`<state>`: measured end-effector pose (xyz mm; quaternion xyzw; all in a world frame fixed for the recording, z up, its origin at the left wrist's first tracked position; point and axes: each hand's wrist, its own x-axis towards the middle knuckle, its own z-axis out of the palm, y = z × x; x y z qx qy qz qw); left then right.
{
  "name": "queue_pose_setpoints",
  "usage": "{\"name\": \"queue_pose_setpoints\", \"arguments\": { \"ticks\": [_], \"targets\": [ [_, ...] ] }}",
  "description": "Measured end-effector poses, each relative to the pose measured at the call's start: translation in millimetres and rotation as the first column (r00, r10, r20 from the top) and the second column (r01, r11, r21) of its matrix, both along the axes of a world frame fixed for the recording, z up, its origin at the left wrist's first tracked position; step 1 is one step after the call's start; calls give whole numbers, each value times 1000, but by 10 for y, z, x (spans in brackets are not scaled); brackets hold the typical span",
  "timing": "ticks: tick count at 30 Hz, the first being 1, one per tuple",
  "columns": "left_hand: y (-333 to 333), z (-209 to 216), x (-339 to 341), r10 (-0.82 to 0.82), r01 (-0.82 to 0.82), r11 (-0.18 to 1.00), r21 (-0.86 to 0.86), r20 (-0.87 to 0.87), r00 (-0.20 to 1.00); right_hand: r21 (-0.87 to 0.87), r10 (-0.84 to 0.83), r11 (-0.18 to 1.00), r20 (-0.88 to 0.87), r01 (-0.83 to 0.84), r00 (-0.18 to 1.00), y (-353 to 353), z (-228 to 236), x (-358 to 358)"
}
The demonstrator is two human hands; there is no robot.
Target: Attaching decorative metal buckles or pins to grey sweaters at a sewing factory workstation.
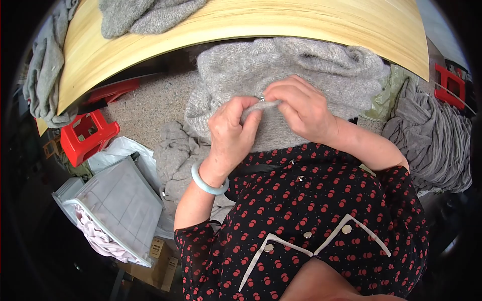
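Note:
A fluffy grey knitted garment (241,65) lies bunched across my lap, up against the table's edge. My left hand (232,131), with a pale bangle (197,179) on its wrist, pinches a narrow folded edge of the knit between thumb and fingers. Close on its right, my right hand (305,109) is closed on the same edge, thumb below and fingers curled over it. Between the fingertips shows a small shiny metal piece (261,99); its kind is too small to tell.
The wooden table (251,22) curves along the far side, bearing another grey knit (150,17). Red plastic stools (75,145) stand left and far right. A grey plastic crate (123,200) with pale cloth is at left. Grey garments are heaped at right (427,135) and beside my left arm (175,150).

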<state>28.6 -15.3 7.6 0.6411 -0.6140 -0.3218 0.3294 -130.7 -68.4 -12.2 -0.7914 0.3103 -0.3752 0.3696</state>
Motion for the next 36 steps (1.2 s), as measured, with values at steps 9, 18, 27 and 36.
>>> {"name": "queue_pose_setpoints", "arguments": {
  "ticks": [9,18,27,36],
  "targets": [
    [100,-112,-75,-16,32,952,-305,57,998,-137,73,989,80,-61,994,42,-43,-90],
    [63,-196,-12,-60,83,924,-372,74,995,-113,97,990,60,-90,993,15,-43,-97],
    [9,-224,68,-142,313,794,-521,341,929,-49,86,995,96,-82,992,-8,-47,-140],
    [8,-253,97,-124,323,782,-533,375,919,-62,125,990,10,-124,992,-105,29,-131]
  ]
}}
